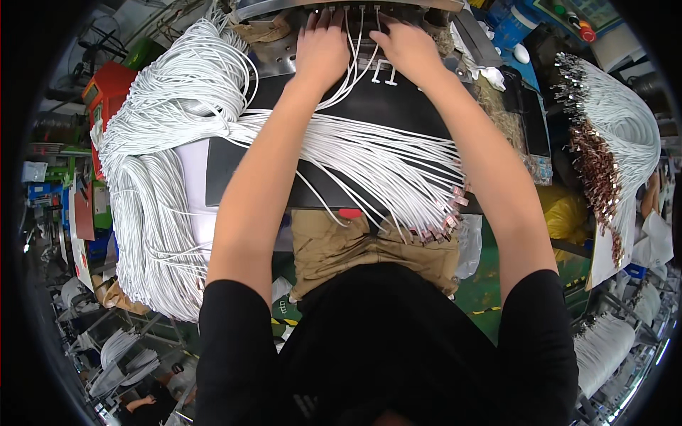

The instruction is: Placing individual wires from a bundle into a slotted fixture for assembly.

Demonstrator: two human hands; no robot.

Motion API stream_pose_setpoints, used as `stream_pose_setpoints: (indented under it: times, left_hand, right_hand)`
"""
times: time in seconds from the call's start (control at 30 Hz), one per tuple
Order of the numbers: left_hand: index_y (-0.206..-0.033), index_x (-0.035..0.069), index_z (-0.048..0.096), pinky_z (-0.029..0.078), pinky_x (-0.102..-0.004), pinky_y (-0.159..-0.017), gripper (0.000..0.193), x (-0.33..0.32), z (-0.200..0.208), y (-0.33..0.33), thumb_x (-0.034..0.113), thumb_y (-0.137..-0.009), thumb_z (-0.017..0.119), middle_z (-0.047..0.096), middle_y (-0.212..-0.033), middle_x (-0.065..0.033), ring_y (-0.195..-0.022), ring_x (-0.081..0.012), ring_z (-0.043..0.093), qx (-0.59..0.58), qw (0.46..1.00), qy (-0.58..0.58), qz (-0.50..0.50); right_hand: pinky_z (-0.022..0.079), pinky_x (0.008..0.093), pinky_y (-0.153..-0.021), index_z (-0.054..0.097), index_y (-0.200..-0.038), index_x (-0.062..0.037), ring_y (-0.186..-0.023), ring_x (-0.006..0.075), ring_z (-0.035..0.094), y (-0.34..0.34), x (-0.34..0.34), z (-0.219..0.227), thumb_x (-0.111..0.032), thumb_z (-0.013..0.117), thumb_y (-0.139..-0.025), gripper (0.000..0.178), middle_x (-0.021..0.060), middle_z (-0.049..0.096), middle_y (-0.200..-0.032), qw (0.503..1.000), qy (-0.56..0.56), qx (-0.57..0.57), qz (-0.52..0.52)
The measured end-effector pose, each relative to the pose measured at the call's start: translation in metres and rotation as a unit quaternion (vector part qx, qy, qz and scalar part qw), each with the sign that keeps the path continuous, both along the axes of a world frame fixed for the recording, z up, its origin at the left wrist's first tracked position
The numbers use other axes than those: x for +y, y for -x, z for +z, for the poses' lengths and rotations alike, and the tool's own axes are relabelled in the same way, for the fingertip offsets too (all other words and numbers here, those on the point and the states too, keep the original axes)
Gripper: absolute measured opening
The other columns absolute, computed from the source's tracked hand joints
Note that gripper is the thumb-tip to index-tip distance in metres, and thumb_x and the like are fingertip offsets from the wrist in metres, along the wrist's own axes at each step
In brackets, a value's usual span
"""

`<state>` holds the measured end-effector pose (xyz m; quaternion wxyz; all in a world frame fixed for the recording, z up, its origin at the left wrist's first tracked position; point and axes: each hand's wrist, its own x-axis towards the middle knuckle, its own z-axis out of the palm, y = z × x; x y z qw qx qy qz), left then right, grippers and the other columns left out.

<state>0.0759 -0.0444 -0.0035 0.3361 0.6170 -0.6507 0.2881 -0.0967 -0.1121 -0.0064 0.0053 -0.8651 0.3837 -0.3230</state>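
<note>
Head view: both hands press white cables into a fixture at the far edge of a dark bench.

The left hand (321, 48) lies flat, fingers together, on the cable ends (355, 50); the right hand (408, 46) rests beside it, fingers curled over more ends, though whether it pinches one I cannot tell. The white cables (369, 153) fan across the bench (383, 106) toward the person's lap, seemingly so each end feeds straight to the metal fixture (341, 8). A large bundle (163, 142) hangs left. The fixture's slots are cut off by the rim and hidden under the fingers.
</note>
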Motion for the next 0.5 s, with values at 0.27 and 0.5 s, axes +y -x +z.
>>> stream_pose_setpoints:
  times: [0.27, 0.5]
  left_hand:
    - [-0.084, 0.000, 0.063, 0.048, -0.0285, -0.065, 0.037, 0.302, -0.022, 0.020, 0.030, -0.103, 0.053, 0.067, -0.075, -0.0105, -0.069, -0.0165, 0.063, 0.793, 0.401, -0.356, -0.289]
    - [-0.093, 0.003, 0.060, 0.050, -0.0295, -0.064, 0.027, 0.334, -0.109, 0.016, 0.028, -0.102, 0.055, 0.065, -0.080, -0.0082, -0.070, -0.0184, 0.063, 0.891, 0.451, -0.051, 0.013]
  right_hand:
    - [0.040, 0.0267, -0.057, 0.056, -0.077, -0.0020, -0.064, 0.0100, 0.050, 0.243, 0.177, -0.034, -0.012, 0.047, -0.103, 0.029, 0.0025, 0.054, -0.071, 0.889, -0.114, -0.387, -0.217]
    - [0.048, 0.0283, -0.066, 0.067, -0.102, -0.0004, -0.069, 0.0150, 0.059, 0.215, 0.295, -0.123, -0.007, 0.062, -0.089, 0.016, 0.0037, 0.062, -0.074, 0.918, -0.360, -0.157, -0.063]
